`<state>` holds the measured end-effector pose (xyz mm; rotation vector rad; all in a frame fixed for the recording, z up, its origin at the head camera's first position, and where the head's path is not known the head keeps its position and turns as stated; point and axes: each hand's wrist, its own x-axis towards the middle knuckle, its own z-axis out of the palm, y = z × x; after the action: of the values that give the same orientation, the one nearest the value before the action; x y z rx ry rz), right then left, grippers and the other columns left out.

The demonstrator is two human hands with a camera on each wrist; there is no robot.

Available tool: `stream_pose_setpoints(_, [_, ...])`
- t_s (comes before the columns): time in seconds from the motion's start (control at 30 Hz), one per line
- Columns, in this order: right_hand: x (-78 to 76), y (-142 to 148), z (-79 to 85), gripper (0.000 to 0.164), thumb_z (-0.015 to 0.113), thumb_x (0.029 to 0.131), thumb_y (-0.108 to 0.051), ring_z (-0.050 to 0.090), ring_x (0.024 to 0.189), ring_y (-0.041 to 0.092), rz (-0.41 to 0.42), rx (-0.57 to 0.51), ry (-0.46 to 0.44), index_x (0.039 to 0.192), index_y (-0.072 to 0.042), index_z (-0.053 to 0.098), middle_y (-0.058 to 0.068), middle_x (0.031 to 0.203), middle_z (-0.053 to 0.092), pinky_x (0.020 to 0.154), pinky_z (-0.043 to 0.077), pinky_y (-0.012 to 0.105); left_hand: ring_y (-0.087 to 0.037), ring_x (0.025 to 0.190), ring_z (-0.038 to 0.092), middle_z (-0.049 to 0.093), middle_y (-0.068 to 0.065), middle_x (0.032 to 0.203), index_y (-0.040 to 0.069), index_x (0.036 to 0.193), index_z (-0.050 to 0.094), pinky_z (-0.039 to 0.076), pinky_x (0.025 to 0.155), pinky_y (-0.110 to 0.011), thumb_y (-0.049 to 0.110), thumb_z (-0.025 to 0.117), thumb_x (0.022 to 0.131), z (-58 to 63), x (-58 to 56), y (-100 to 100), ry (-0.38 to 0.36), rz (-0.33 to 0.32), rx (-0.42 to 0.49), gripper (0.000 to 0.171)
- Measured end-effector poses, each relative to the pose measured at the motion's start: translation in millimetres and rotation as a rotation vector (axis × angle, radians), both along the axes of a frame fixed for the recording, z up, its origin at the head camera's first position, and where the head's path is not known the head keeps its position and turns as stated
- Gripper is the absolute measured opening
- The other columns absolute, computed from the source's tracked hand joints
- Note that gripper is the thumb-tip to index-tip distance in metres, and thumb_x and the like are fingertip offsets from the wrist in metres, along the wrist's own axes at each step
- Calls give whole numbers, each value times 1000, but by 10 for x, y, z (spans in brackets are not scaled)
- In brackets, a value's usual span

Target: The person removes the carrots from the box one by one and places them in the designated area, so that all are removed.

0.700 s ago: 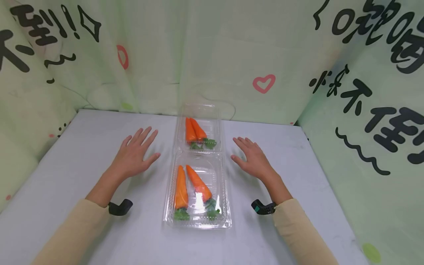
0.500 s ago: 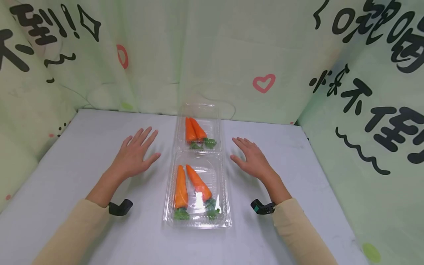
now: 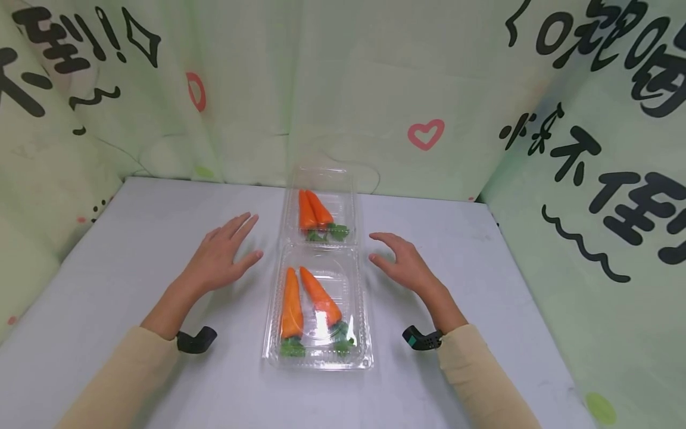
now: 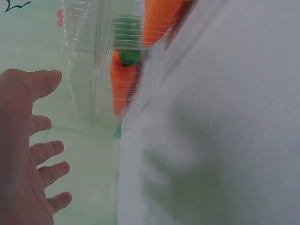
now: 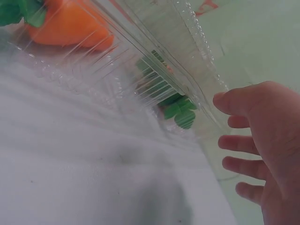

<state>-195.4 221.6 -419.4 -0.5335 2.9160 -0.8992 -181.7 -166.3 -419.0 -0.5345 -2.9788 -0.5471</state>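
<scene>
Clear plastic food container (image 3: 354, 354) lies in the middle of the table in the head view, with a near section and a far section end to end. Inside the near section are two orange carrots (image 3: 292, 307) with green tops, set apart in a V. Two more carrots (image 3: 315, 210) lie side by side in the far section. Left of the container, my left hand (image 3: 217, 256) hovers over the table with fingers extended and holds nothing. My right hand (image 3: 404, 259) is on the other side, fingers gently bent, nothing in it. In the wrist views, both thumbs stand apart from the other fingers.
A white table (image 3: 161, 381) carries the container. Pale green curtains (image 3: 348, 89) with dark lettering and hearts hang behind it and along both sides. Each wrist wears a black strap device, such as the left one (image 3: 196, 340).
My right hand's fingers have bent more, and the hand has shifted slightly left. The left hand has moved slightly nearer and to the right. The container and carrots stay put.
</scene>
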Motion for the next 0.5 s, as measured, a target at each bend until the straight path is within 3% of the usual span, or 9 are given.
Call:
stream_pose_setpoints(0.2, [-4, -6, -24, 44, 64, 93, -27, 50, 131, 29, 21, -99, -18, 133, -11, 56, 9, 135, 59, 109, 38, 52, -36, 144, 28, 24, -14, 160, 16, 155, 21, 27, 112, -63, 44, 53, 95, -5, 4, 21, -59, -19, 91, 73])
stream_pose_setpoints(0.5, [-2, -6, -57, 41, 66, 91, -24, 57, 121, 27, 28, -145, -16, 130, -11, 58, 9, 129, 63, 106, 42, 53, -35, 145, 29, 26, -13, 159, 17, 155, 21, 28, 113, -60, 46, 52, 96, -27, 35, 47, -124, -29, 183, 73])
